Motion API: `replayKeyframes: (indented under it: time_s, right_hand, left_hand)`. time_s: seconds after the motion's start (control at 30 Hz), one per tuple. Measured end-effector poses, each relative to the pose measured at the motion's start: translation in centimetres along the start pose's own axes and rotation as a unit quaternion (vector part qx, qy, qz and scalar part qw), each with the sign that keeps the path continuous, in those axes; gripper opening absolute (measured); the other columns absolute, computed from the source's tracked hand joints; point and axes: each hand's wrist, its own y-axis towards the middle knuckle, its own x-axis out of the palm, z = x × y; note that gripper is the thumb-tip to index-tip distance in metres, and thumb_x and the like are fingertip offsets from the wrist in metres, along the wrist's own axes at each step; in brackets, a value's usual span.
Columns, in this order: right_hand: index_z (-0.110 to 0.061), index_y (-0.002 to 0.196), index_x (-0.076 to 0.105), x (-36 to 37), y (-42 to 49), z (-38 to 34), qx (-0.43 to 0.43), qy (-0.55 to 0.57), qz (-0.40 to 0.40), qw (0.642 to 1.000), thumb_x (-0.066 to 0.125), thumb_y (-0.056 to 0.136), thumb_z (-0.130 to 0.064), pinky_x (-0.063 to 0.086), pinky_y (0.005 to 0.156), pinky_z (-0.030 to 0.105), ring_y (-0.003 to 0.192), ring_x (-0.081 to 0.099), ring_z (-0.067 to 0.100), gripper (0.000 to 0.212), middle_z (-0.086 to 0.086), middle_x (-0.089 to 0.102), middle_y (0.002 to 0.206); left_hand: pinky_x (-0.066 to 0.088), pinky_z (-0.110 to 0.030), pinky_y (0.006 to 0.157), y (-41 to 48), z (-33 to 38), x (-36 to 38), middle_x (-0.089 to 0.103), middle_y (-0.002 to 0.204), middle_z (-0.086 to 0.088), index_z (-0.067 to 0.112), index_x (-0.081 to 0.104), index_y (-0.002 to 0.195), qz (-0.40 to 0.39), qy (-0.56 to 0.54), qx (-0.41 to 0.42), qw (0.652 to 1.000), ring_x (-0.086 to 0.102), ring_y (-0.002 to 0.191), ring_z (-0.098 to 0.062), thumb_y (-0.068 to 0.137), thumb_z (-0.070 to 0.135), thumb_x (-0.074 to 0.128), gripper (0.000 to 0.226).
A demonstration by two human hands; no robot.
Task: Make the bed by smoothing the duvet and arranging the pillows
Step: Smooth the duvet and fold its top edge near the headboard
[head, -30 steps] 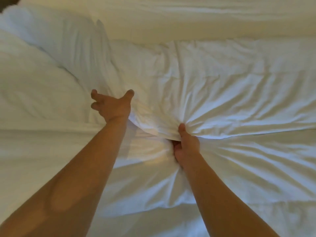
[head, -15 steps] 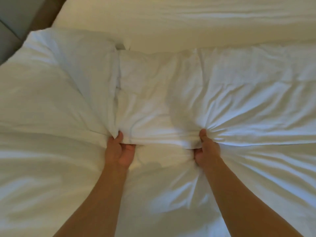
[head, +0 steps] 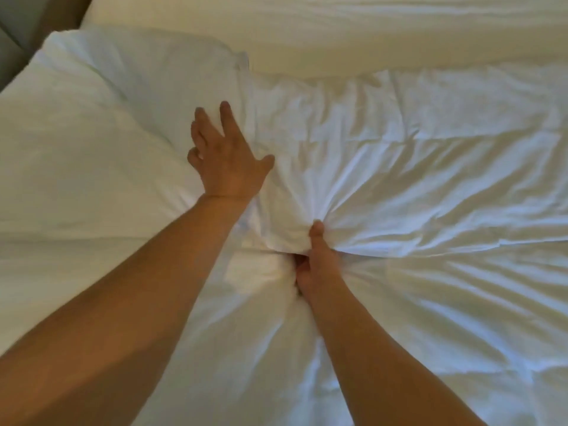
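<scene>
- Since half a second ago, the left hand has let go of the folded edge and moved up; it now lies flat, fingers spread wide, on the white cloth.
- Before, both hands gripped that edge side by side; now only the right hand grips it, and it has stayed at about the same place.
- Head view, counting: two bare hands and two bare forearms, one duvet, one pillow that I can tell for sure, and one pale band of bedding across the top.
- Right hand: closed on a bunch of the duvet at its folded edge, the thumb on top pointing away from the person, the other fingers tucked under the cloth and mostly hidden.
- Many creases run out from this grip like rays, to the right and toward the near side.
- Duvet: white and wrinkled, it fills the middle and the right of the view, and its folded-over part ends at the line where the right hand holds it.
- Pillow: white and puffy, at the left, touching the duvet; the left hand rests near where the two meet, and I cannot tell exactly which cloth lies under the palm.
- At the top left corner a small piece of grey and brown surface shows beyond the bed.
- Both forearms cover a part of the near bedding.
</scene>
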Motion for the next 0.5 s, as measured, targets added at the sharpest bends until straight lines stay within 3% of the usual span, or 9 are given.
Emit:
replayKeyframes:
  time_s: [0.1, 0.17, 0.23, 0.3, 0.33, 0.37, 0.4, 0.5]
  right_hand:
    - [-0.013, 0.128, 0.064, -0.9, 1.7, 0.5, -0.016, -0.007, -0.004, 1.000, 0.080, 0.089, -0.032, 0.065, 0.080, 0.046, 0.095, 0.078, 0.026, 0.047, 0.011, 0.079, 0.111]
    - [-0.010, 0.130, 0.062, -1.2, 2.0, 0.2, -0.016, 0.005, -0.004, 1.000, 0.076, 0.092, -0.025, 0.066, 0.072, 0.043, 0.094, 0.077, 0.027, 0.043, 0.013, 0.077, 0.113]
    - [-0.008, 0.134, 0.059, -1.0, 2.0, 0.0, -0.011, 0.018, 0.003, 1.000, 0.075, 0.093, -0.021, 0.065, 0.067, 0.040, 0.100, 0.075, 0.028, 0.047, 0.015, 0.074, 0.119]
    - [-0.007, 0.138, 0.056, -0.9, 2.0, 0.0, -0.007, 0.021, 0.004, 1.000, 0.075, 0.093, -0.021, 0.065, 0.068, 0.039, 0.105, 0.074, 0.029, 0.051, 0.014, 0.073, 0.122]
    - [-0.008, 0.138, 0.057, -0.8, 2.0, -0.1, -0.003, 0.020, 0.001, 1.000, 0.075, 0.093, -0.021, 0.066, 0.069, 0.040, 0.106, 0.073, 0.029, 0.051, 0.013, 0.074, 0.120]
    - [-0.008, 0.136, 0.058, -0.7, 2.0, -0.2, 0.002, 0.019, -0.001, 1.000, 0.075, 0.093, -0.021, 0.066, 0.070, 0.041, 0.106, 0.074, 0.028, 0.048, 0.012, 0.075, 0.117]
    - [-0.008, 0.134, 0.060, -0.6, 1.9, -0.3, 0.007, 0.016, -0.002, 1.000, 0.075, 0.093, -0.021, 0.066, 0.071, 0.042, 0.104, 0.074, 0.028, 0.045, 0.012, 0.075, 0.115]
    - [-0.010, 0.131, 0.060, -0.8, 1.9, -0.5, 0.014, 0.009, -0.009, 1.000, 0.075, 0.092, -0.020, 0.066, 0.069, 0.044, 0.103, 0.074, 0.028, 0.043, 0.012, 0.075, 0.116]
  left_hand:
    - [0.029, -0.064, 0.113, 6.0, 0.9, -0.5, 0.003, 0.168, -0.027, 0.016, -0.005, 0.164, -0.069, 0.127, 0.035, 0.989, 0.012, 0.155, -0.044, 0.083, 0.047, 0.079, 0.121]
    - [0.040, -0.056, 0.106, 8.0, 0.5, -1.1, 0.030, 0.157, -0.028, 0.009, 0.008, 0.162, -0.067, 0.149, 0.028, 0.986, 0.035, 0.143, -0.044, 0.087, 0.026, 0.076, 0.103]
    - [0.046, -0.048, 0.103, 8.8, -0.8, -2.5, 0.051, 0.142, -0.025, -0.001, 0.037, 0.148, -0.051, 0.057, 0.013, 0.997, 0.052, 0.131, -0.041, 0.092, 0.011, 0.065, 0.064]
    - [0.051, -0.041, 0.093, 8.4, -3.9, -4.7, 0.065, 0.124, -0.023, -0.001, 0.061, 0.124, -0.015, -0.150, -0.038, 0.988, 0.063, 0.115, -0.037, 0.089, 0.006, 0.058, 0.035]
    - [0.053, -0.040, 0.085, 7.6, -5.8, -5.9, 0.069, 0.109, -0.020, 0.002, 0.068, 0.110, 0.007, -0.290, -0.086, 0.953, 0.068, 0.101, -0.031, 0.084, 0.004, 0.058, 0.028]
    - [0.055, -0.038, 0.081, 5.7, -8.2, -6.8, 0.072, 0.097, -0.015, 0.006, 0.071, 0.100, 0.029, -0.456, -0.137, 0.879, 0.070, 0.091, -0.025, 0.080, 0.001, 0.060, 0.024]
    - [0.058, -0.040, 0.087, 2.9, -10.6, -7.3, 0.076, 0.094, -0.008, 0.008, 0.073, 0.101, 0.040, -0.581, -0.192, 0.790, 0.073, 0.089, -0.021, 0.081, -0.001, 0.062, 0.024]
    - [0.060, -0.044, 0.094, -4.3, -15.5, -6.2, 0.081, 0.101, 0.002, 0.015, 0.068, 0.128, -0.024, -0.711, -0.364, 0.600, 0.077, 0.095, -0.015, 0.095, 0.006, 0.057, 0.036]
